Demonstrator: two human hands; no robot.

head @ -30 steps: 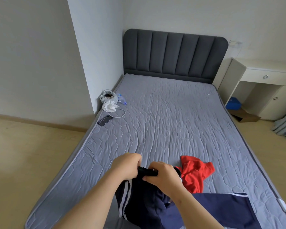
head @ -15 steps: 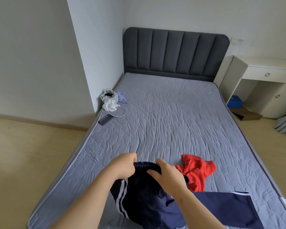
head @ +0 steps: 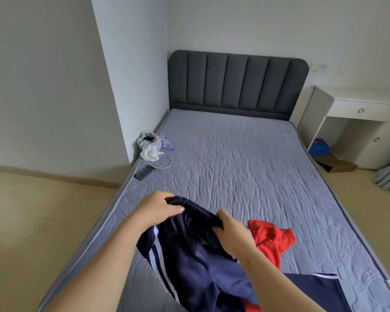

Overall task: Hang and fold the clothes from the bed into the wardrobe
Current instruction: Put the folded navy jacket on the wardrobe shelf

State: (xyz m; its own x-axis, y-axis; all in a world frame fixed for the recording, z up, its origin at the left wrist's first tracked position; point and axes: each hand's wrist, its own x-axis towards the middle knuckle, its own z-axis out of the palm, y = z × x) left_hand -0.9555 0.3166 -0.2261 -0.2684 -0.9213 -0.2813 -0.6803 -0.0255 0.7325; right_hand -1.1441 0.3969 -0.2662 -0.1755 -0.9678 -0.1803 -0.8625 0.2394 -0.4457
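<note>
Head view, navy track bottoms with white side stripes and a gathered elastic waistband hung over the near end of the grey quilted bed, left hand and right hand each gripped the waistband, a crumpled red garment lay just beside the right hand

Both hands on navy trousers' waistband above grey bed
</note>
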